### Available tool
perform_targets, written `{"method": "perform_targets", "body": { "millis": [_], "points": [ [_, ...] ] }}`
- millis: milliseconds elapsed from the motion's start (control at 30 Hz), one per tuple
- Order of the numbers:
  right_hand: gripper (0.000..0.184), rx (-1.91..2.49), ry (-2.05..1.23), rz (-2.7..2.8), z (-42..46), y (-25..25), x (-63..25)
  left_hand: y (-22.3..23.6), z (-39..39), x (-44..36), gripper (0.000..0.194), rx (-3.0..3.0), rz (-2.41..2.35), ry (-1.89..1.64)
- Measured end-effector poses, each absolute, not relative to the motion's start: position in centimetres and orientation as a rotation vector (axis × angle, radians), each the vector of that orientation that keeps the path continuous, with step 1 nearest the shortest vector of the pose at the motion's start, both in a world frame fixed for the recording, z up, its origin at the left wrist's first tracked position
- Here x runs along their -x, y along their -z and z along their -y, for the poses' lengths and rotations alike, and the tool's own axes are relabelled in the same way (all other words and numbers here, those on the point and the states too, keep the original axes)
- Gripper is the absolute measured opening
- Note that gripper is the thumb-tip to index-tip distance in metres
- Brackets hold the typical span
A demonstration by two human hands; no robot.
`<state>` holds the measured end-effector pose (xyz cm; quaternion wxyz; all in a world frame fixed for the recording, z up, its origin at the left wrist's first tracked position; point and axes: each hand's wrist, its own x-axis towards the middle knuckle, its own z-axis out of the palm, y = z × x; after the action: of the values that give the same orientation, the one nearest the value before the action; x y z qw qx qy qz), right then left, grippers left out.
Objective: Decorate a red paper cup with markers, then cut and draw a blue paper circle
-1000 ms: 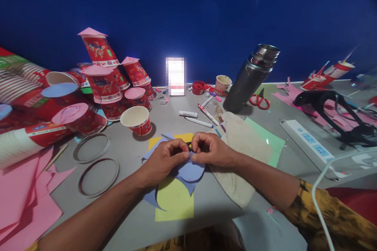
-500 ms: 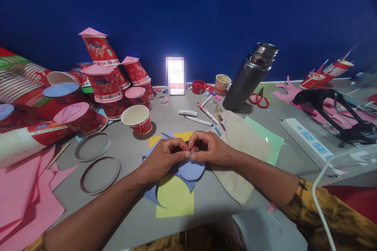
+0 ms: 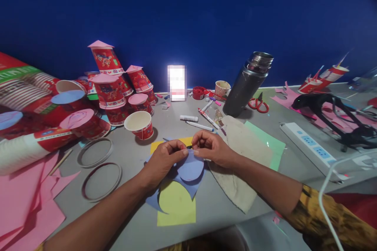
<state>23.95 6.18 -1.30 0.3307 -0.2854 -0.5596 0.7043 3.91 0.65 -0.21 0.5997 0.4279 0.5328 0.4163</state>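
My left hand [image 3: 163,159] and my right hand [image 3: 209,148] meet over the middle of the grey table, both with fingers curled in a pinch on the top edge of a round purple paper cutout [image 3: 190,168]. A small dark thing shows between the fingertips; I cannot make it out. Under the cutout lies a purple paper scrap [image 3: 188,185] on a yellow sheet [image 3: 176,206]. A beige cloth [image 3: 244,153] lies under my right wrist.
Red paper cups [image 3: 139,124] with pink lids stand at the left, two rings [image 3: 101,175] and pink paper [image 3: 23,200] nearer. Markers [image 3: 200,126], a steel flask [image 3: 249,84], red scissors [image 3: 258,104], a power strip [image 3: 308,145] and a black stand [image 3: 330,111] lie right.
My view has tilted slightly, so everything sits a little lower in frame. Both hands stay pinched together on the purple cutout, which now shows more below the fingers.
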Motion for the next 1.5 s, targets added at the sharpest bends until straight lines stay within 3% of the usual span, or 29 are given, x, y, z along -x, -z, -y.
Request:
{"method": "perform_targets", "body": {
  "millis": [367, 900, 1300, 1500],
  "points": [
    [0.041, 0.742, -1.814, 1.557, -5.92, 1.59, -23.69, 0.26, -0.53, -3.99, 0.044, -1.097, -1.151, -0.858],
    [0.044, 0.811, -1.801, 1.354, -6.21, 1.57, -23.44, 0.0, -0.8, -3.77, 0.05, -0.782, -0.979, -1.016],
    [0.04, 0.828, -1.752, 1.284, -6.53, 1.35, -23.28, 0.12, -0.77, -4.05, 0.035, -0.975, -1.195, -0.998],
    [0.042, 0.799, -1.841, 1.213, -6.83, 1.34, -23.4, 0.29, -1.0, -3.88, 0.038, -0.877, -1.146, -1.001]
  ]
}}
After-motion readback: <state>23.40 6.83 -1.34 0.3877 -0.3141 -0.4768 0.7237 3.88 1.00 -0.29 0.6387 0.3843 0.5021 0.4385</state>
